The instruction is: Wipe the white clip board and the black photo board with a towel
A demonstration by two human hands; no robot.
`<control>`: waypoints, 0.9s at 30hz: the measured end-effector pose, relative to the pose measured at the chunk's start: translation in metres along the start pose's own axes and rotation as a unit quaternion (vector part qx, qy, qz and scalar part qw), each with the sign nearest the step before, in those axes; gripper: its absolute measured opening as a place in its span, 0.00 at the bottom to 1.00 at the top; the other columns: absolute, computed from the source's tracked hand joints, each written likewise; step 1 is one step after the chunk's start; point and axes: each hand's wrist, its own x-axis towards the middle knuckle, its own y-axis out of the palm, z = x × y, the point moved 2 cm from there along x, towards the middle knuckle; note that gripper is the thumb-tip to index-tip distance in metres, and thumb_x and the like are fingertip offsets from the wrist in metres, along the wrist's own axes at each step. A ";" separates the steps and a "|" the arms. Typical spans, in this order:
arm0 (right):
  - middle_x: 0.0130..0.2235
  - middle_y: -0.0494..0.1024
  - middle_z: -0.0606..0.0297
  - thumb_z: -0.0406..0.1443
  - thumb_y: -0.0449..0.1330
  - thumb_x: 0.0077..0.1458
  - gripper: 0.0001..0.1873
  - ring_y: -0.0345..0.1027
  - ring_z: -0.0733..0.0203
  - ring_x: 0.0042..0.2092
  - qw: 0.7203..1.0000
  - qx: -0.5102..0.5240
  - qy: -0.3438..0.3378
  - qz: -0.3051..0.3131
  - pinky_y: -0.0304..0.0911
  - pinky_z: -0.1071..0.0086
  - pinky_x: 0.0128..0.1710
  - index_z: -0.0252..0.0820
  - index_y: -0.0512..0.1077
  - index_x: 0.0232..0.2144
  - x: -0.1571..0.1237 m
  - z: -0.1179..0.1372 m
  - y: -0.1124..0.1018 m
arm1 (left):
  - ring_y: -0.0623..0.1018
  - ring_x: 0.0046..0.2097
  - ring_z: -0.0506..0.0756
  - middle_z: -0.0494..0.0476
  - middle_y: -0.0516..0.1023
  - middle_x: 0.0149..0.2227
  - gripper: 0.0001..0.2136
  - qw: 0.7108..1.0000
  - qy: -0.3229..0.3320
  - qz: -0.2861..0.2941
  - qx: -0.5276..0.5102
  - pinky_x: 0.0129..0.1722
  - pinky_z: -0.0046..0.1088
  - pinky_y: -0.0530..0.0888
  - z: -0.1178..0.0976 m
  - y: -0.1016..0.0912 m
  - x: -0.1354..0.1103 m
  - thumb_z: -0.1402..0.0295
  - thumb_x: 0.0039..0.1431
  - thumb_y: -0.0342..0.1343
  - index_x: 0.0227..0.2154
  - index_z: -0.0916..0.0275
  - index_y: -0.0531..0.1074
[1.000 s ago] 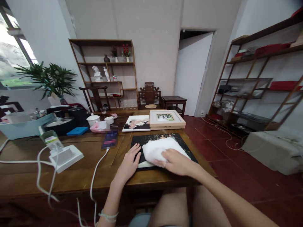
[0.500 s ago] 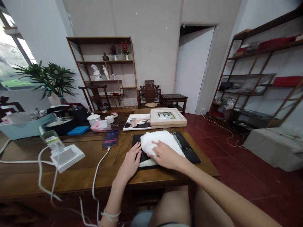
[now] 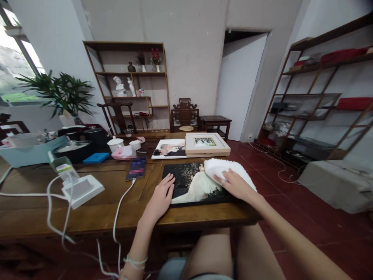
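A dark photo panel (image 3: 198, 187) showing a figure in a long pale dress lies flat on the wooden table near its front edge. My left hand (image 3: 162, 192) rests on the panel's left edge with fingers stretched out, holding nothing. On the panel's right side is a folded white towel (image 3: 230, 168), which covers that part of the picture. My right hand (image 3: 235, 184) presses down on the towel and grips it, its fingers partly sunk into the cloth.
Behind the panel lie a framed photo (image 3: 207, 144) and a white-edged print (image 3: 168, 149). To the left are a phone (image 3: 136, 169) on a cable, a small opened white box (image 3: 83, 190), a blue box (image 3: 96, 157) and a white teapot (image 3: 115, 144). White cables hang over the table's front edge.
My right hand has slid the towel to the right across the panel, uncovering the pale dress in the middle. My left hand has stayed at the left edge.
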 end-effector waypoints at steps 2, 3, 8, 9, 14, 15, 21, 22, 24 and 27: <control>0.36 0.75 0.50 0.36 0.42 0.58 0.18 0.65 0.50 0.42 1.000 -0.008 0.008 0.001 0.51 0.60 0.45 0.36 0.70 0.31 0.021 0.004 0.001 | 0.61 0.58 0.56 0.62 0.66 0.54 0.17 1.000 -0.001 0.002 -0.004 0.57 0.39 0.58 0.000 0.000 0.000 0.66 0.59 0.41 0.46 0.66 0.69; 0.38 0.74 0.48 0.35 0.42 0.58 0.17 0.64 0.49 0.44 1.000 -0.009 0.007 0.000 0.50 0.58 0.46 0.34 0.70 0.33 0.030 0.010 0.002 | 0.61 0.58 0.56 0.62 0.66 0.54 0.17 1.000 -0.001 0.003 -0.006 0.57 0.39 0.58 0.000 0.000 0.000 0.66 0.59 0.41 0.46 0.67 0.69; 0.46 0.71 0.48 0.34 0.46 0.55 0.15 0.57 0.50 0.53 0.998 0.008 -0.055 -0.012 0.43 0.54 0.52 0.35 0.70 0.37 0.051 0.059 0.012 | 0.62 0.58 0.56 0.63 0.66 0.54 0.18 1.000 0.001 0.000 -0.005 0.57 0.39 0.58 0.001 0.000 0.000 0.66 0.60 0.41 0.46 0.68 0.69; 0.47 0.70 0.48 0.35 0.47 0.55 0.14 0.56 0.51 0.54 0.996 0.016 -0.086 -0.014 0.42 0.55 0.53 0.35 0.71 0.37 0.047 0.068 0.013 | 0.62 0.57 0.56 0.63 0.66 0.54 0.18 1.000 0.002 -0.001 -0.005 0.57 0.39 0.58 0.002 0.000 0.000 0.66 0.60 0.41 0.46 0.68 0.69; 0.48 0.70 0.47 0.33 0.49 0.54 0.12 0.52 0.54 0.57 0.975 0.067 -0.212 -0.026 0.38 0.58 0.57 0.35 0.72 0.31 -0.004 0.087 0.009 | 0.63 0.57 0.57 0.62 0.67 0.53 0.17 1.000 0.004 -0.007 -0.016 0.57 0.39 0.59 0.004 0.000 0.000 0.66 0.59 0.42 0.46 0.66 0.69; 0.47 0.71 0.49 0.32 0.49 0.53 0.11 0.51 0.55 0.58 0.973 0.076 -0.216 -0.022 0.37 0.59 0.58 0.36 0.71 0.31 -0.017 0.083 0.007 | 0.63 0.57 0.57 0.63 0.67 0.53 0.17 1.000 0.002 -0.006 -0.017 0.57 0.39 0.59 0.003 0.000 0.000 0.66 0.59 0.42 0.46 0.67 0.69; 0.36 0.75 0.53 0.37 0.45 0.57 0.16 0.62 0.51 0.49 0.996 0.058 -0.065 -0.002 0.53 0.62 0.49 0.39 0.69 0.26 -0.052 0.018 -0.003 | 0.62 0.57 0.56 0.63 0.66 0.54 0.18 1.000 -0.007 0.001 -0.010 0.57 0.39 0.58 0.001 0.000 0.000 0.66 0.60 0.41 0.46 0.67 0.69; 0.33 0.75 0.54 0.38 0.44 0.58 0.17 0.65 0.51 0.45 0.999 0.040 -0.032 -0.002 0.54 0.62 0.47 0.39 0.68 0.26 -0.049 0.007 -0.003 | 0.62 0.58 0.56 0.62 0.66 0.54 0.17 1.000 -0.006 0.002 -0.010 0.57 0.40 0.58 0.001 0.000 0.000 0.66 0.60 0.41 0.46 0.67 0.69; 0.30 0.74 0.55 0.36 0.43 0.57 0.16 0.67 0.52 0.39 1.000 0.012 0.016 -0.005 0.55 0.61 0.45 0.38 0.68 0.27 -0.039 -0.005 -0.004 | 0.62 0.58 0.56 0.62 0.66 0.54 0.17 1.000 -0.006 0.006 -0.008 0.57 0.40 0.58 0.001 0.000 0.000 0.66 0.60 0.41 0.46 0.67 0.69; 0.36 0.74 0.49 0.32 0.44 0.55 0.15 0.66 0.48 0.42 0.998 -0.012 0.056 -0.017 0.53 0.56 0.45 0.36 0.70 0.30 -0.020 0.005 -0.003 | 0.61 0.58 0.56 0.63 0.65 0.55 0.18 1.000 -0.013 0.007 -0.013 0.58 0.39 0.57 0.000 -0.001 -0.001 0.65 0.61 0.40 0.48 0.67 0.68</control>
